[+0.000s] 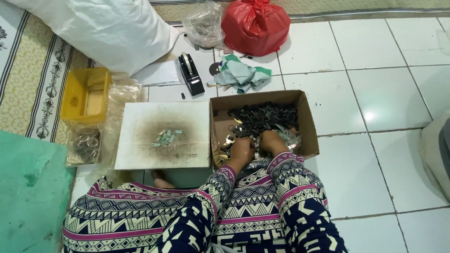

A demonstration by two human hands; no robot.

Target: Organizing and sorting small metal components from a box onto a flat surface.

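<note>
Both my hands reach down into an open cardboard box point(307, 117) on the tiled floor. My left hand point(240, 151) rests among small metal pieces at the box's near left side. My right hand point(273, 140) is beside it, buried in a heap of small dark parts point(262, 117) and shiny metal bits. The fingers of both hands are hidden in the pile, so I cannot see what they hold. Left of the box lies a white board point(140, 150) with a sooty middle and a few small metal pieces point(166, 137) on it.
A yellow plastic tub point(70, 100) and a clear bag of metal rings point(84, 145) sit left of the board. Behind are a black tape dispenser point(191, 72), a green-white cloth point(241, 75), a red bag point(255, 26), a clear bag point(204, 23) and a white sack point(103, 28). My patterned legs point(206, 215) fill the foreground.
</note>
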